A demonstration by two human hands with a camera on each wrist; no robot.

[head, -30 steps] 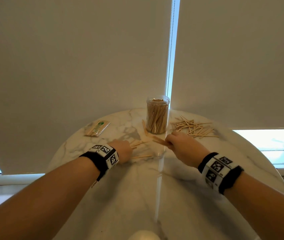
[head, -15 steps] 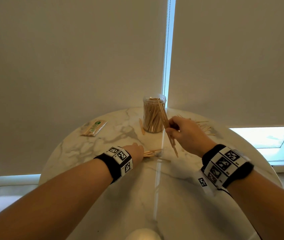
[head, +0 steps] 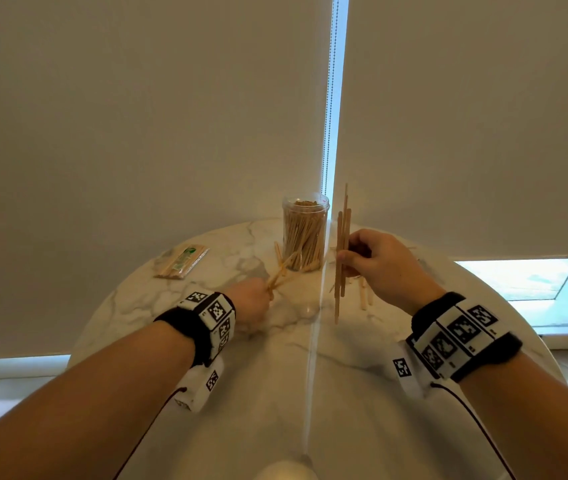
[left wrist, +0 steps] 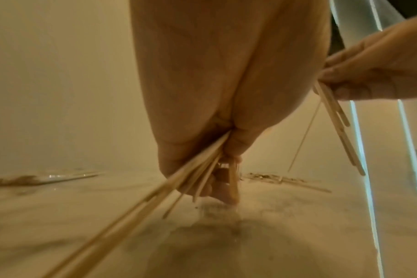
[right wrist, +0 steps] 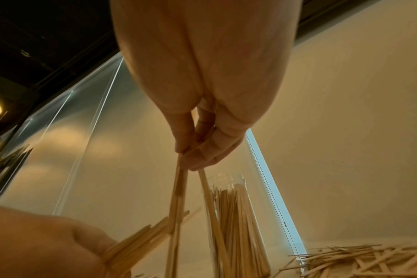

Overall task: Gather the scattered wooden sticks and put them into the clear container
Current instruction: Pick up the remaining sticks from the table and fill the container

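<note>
Your right hand (head: 384,263) pinches an upright bundle of sticks (head: 342,251) just right of the clear container (head: 305,232). Your left hand (head: 253,299) grips a slanted bunch (head: 280,271) in front of the container; loose sticks (right wrist: 360,260) lie right of it.

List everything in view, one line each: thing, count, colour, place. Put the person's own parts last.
clear container: one, clear, packed with tan sticks, far middle of table.
sticks in right hand: a few, tan, held roughly upright beside the container.
sticks in left hand: a few, tan, angled toward the container.
loose sticks: a pile, tan, on table right of container.
wrapped packet: one, clear with green mark, far left of table.
table: one, white marble, round.
blinds: two, beige, behind table.
left hand: grips sticks.
right hand: grips sticks.
</note>
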